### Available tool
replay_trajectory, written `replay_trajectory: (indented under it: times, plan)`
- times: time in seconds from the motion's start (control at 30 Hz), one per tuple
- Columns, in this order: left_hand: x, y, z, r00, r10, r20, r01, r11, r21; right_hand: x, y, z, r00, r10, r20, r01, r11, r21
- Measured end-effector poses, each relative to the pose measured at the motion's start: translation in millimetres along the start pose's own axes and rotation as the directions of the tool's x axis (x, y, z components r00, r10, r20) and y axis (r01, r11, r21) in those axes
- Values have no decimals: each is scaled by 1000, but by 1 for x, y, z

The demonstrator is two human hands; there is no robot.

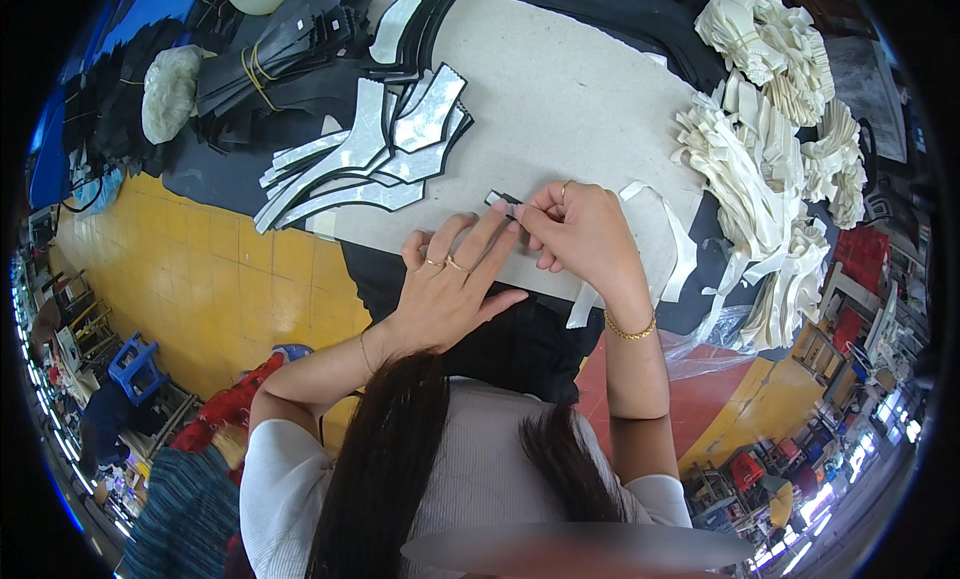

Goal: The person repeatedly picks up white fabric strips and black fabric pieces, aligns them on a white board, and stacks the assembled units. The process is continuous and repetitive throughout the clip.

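My left hand (445, 274) lies with its fingers spread on the light grey board (560, 89), index fingertip against a small silver-faced piece with a dark edge (495, 197). From the other side my right hand (585, 234) pinches that piece between thumb and forefinger; most of it is hidden beneath the fingers. Beyond my left hand is a loose heap of curved silver-faced pieces with black edges (385, 144). Just right of my right hand, a curved white fabric piece (682, 244) lies on the board, and another white end (582, 307) hangs at its near edge.
Bundles of cream fabric strips (745, 169) crowd the right side, above clear plastic film (708, 347). At the far left lie dark strips tied with a rubber band (270, 74) and a whitish plastic-wrapped bundle (170, 94). A stack of curved pieces (405, 29) stands at the back.
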State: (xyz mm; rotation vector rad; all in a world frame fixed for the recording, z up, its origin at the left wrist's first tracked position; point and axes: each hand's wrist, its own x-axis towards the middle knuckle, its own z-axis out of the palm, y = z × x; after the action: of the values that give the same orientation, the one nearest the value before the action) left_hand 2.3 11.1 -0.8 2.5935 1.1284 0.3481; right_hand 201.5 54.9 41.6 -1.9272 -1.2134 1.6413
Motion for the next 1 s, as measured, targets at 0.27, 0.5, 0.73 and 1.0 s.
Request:
replay_trajectory:
  times: [0.27, 0.5, 0.73, 1.0]
  plan:
    - [1, 1, 0, 1000, -12, -5, 12, 1000, 11, -1, -3, -1, 1000, 1, -4, -1, 1000, 11]
    - [5, 4, -1, 998, -65, -9, 65, 997, 43, -15, 9, -6, 997, -24, -70, 22, 999, -29]
    - [9, 9, 0, 995, -93, 17, 93, 995, 45, -42, 41, -26, 980, -25, -196, 17, 999, -41]
    - [11, 15, -1, 990, -125, 69, 117, 988, 104, -40, 46, -28, 967, -94, -238, 79, 994, -72]
